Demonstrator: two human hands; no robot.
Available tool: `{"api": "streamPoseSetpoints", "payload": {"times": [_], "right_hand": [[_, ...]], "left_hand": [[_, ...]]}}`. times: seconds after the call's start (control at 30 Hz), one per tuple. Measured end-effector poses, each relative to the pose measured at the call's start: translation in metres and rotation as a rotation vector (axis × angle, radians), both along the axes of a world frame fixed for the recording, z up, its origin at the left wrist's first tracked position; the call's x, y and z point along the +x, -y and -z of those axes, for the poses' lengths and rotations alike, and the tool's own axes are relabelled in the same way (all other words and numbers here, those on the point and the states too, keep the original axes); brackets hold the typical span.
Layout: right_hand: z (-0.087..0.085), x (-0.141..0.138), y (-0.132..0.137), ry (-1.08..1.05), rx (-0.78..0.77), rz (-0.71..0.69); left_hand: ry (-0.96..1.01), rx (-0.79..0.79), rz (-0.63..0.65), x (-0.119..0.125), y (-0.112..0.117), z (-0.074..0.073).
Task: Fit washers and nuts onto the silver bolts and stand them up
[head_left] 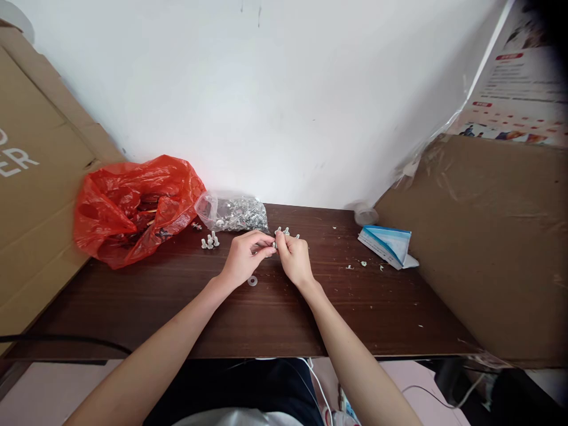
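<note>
My left hand (pixel 245 255) and my right hand (pixel 293 258) meet above the middle of the dark wooden table (pixel 186 313), fingers pinched together on a small metal screw (pixel 274 243) between them. Several more screws (pixel 286 231) stand just behind my right hand. A small group of screws (pixel 210 241) stands to the left. A washer (pixel 252 281) lies flat on the table below my left hand. A clear bag of metal parts (pixel 235 213) lies at the back by the wall.
A red plastic bag (pixel 133 204) sits at the back left. Cardboard (pixel 35 177) leans on the left and a cardboard box (pixel 488 236) on the right. A blue and white packet (pixel 388 244) and a roll of tape (pixel 365 214) lie at the right.
</note>
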State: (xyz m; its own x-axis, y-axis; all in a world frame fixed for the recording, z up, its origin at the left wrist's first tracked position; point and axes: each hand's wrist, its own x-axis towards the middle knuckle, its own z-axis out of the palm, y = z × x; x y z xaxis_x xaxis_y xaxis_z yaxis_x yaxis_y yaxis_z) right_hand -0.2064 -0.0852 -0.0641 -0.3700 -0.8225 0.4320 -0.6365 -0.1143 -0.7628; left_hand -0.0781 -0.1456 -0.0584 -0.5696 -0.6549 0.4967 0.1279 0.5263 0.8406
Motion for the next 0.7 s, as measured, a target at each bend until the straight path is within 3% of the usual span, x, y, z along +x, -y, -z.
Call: {"api": "streamPoseSetpoints", "payload": {"times": [0.2, 0.4, 0.7], "right_hand": [[0.0001, 0.0015, -0.0025, -0.004, -0.029, -0.008], [-0.0019, 0.0012, -0.0051, -0.147, -0.039, -0.003], [-0.0022, 0.0016, -0.0062, -0.128, -0.025, -0.056]], "left_hand": [[0.054, 0.213, 0.034, -0.0008, 0.0009, 0.0033], [0.027, 0.356, 0.08, -0.0021, 0.0027, 0.0033], [0.024, 0.39, 0.115, -0.0029, 0.0023, 0.0031]]}}
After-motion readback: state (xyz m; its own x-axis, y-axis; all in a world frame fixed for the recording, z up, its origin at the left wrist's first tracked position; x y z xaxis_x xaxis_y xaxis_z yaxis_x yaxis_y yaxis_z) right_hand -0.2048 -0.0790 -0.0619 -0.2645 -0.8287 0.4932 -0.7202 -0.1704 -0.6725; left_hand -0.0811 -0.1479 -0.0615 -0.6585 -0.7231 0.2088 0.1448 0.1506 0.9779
